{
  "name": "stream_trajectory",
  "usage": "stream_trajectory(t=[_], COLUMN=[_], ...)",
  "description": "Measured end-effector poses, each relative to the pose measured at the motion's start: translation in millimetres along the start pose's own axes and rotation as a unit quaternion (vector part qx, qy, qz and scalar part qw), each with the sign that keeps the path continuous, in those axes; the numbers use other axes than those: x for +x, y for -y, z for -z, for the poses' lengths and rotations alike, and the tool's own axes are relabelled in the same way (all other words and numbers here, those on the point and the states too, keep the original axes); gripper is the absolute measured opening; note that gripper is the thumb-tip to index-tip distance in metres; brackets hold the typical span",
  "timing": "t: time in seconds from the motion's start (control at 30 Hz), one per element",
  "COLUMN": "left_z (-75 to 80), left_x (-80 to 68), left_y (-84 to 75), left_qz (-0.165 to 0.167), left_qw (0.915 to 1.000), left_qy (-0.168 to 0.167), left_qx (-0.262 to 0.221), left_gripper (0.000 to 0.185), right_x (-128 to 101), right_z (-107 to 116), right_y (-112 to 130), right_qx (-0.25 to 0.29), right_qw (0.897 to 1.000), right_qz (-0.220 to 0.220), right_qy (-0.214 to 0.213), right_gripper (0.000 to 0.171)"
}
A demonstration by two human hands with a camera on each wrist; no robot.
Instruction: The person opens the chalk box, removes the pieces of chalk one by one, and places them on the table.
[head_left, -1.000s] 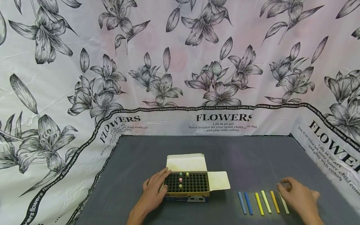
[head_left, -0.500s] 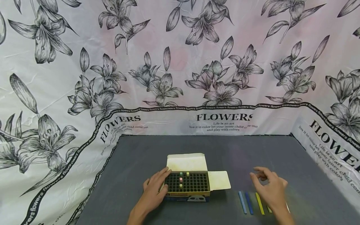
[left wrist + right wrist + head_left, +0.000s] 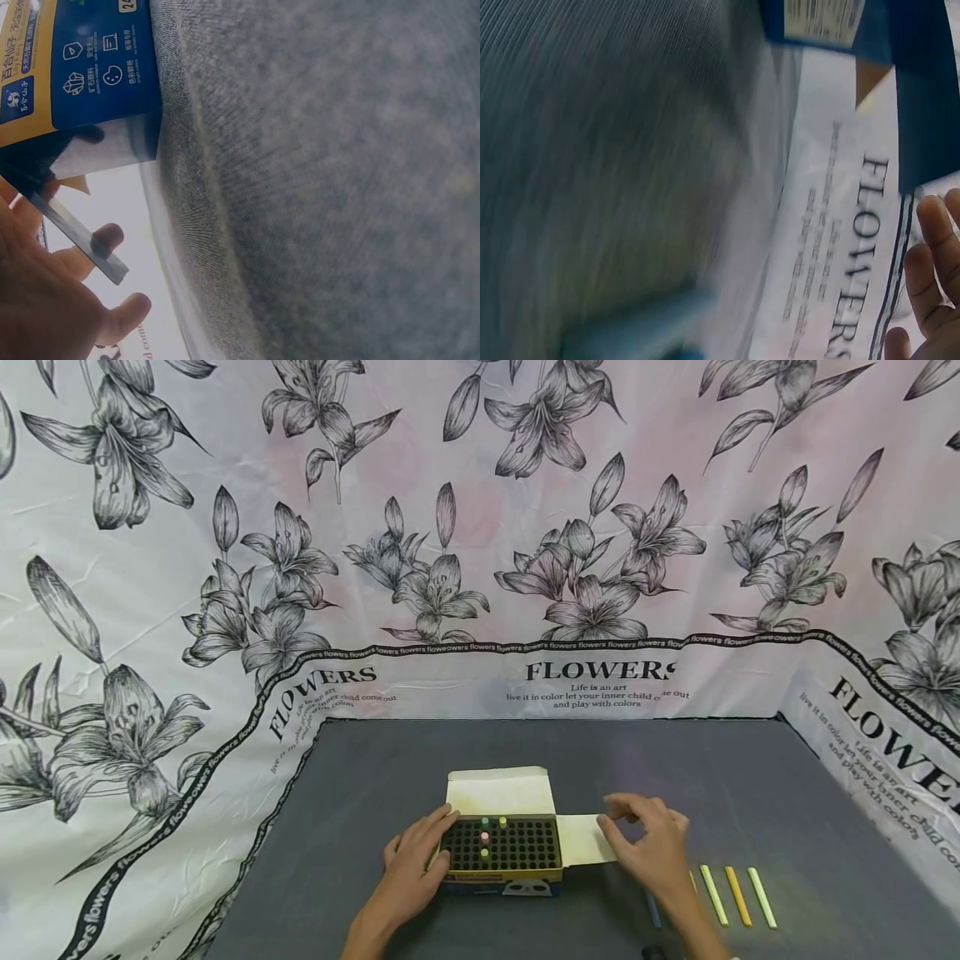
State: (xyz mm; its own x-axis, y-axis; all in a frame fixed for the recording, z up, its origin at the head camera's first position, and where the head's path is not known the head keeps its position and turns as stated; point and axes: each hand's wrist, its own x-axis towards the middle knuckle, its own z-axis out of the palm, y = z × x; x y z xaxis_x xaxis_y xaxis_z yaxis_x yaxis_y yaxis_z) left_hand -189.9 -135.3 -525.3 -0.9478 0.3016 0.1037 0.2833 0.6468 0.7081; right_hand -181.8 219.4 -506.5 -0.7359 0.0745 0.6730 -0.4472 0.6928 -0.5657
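A chalk box [image 3: 502, 881] stands on the grey table with its flaps folded out. Its black insert [image 3: 525, 843] has rows of holes, several of them filled by chalk sticks, among them a pink chalk stick [image 3: 484, 837]. My left hand [image 3: 408, 860] grips the box's left end, thumb near the front corner and fingers toward the back. In the left wrist view a side flap [image 3: 79, 236] passes between its fingers. My right hand [image 3: 651, 843] holds nothing; its loosely bent fingers overlap the outer edge of the right flap [image 3: 581, 839].
Right of the box lie a pale yellow chalk stick [image 3: 714, 895], an orange chalk stick [image 3: 738, 896] and a pale green chalk stick [image 3: 762, 897] in a row. A blue chalk stick [image 3: 653, 910] is partly hidden by the right arm. Flowered cloth [image 3: 600, 693] borders the table behind.
My right hand has left the pale green chalk stick at the row's right end and swung left over the row to the box's right flap. The left hand has kept its place.
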Motion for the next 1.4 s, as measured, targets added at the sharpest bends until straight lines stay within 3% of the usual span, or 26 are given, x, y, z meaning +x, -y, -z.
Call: stream_trajectory(t=[0.2, 0.5, 0.87, 1.13, 1.4], left_z=[-0.8, -0.6, -2.4, -1.7, -3.0], left_x=[0.3, 0.6, 0.8, 0.8, 1.4], left_y=[0.9, 2.0, 3.9, 3.2, 4.6], left_qz=[-0.005, 0.000, 0.002, 0.000, -0.003], left_qw=[1.0000, 1.0000, 1.0000, 1.0000, 0.9999], left_qy=[-0.001, 0.003, 0.001, 0.000, -0.005], left_qx=[0.001, 0.002, 0.008, 0.008, 0.014], left_gripper=[0.051, 0.051, 0.051, 0.052, 0.052], right_x=[4, 13, 9, 6, 5], right_z=[-23, -52, -79, -92, -99], right_y=[19, 38, 60, 73, 83], right_qx=[0.009, -0.022, -0.053, -0.122, -0.180], right_qw=[1.000, 0.996, 0.988, 0.981, 0.975], right_qz=[0.016, 0.031, 0.011, -0.004, -0.013], right_qy=[0.024, 0.082, 0.143, 0.148, 0.128], right_gripper=[0.026, 0.024, 0.017, 0.016, 0.017])
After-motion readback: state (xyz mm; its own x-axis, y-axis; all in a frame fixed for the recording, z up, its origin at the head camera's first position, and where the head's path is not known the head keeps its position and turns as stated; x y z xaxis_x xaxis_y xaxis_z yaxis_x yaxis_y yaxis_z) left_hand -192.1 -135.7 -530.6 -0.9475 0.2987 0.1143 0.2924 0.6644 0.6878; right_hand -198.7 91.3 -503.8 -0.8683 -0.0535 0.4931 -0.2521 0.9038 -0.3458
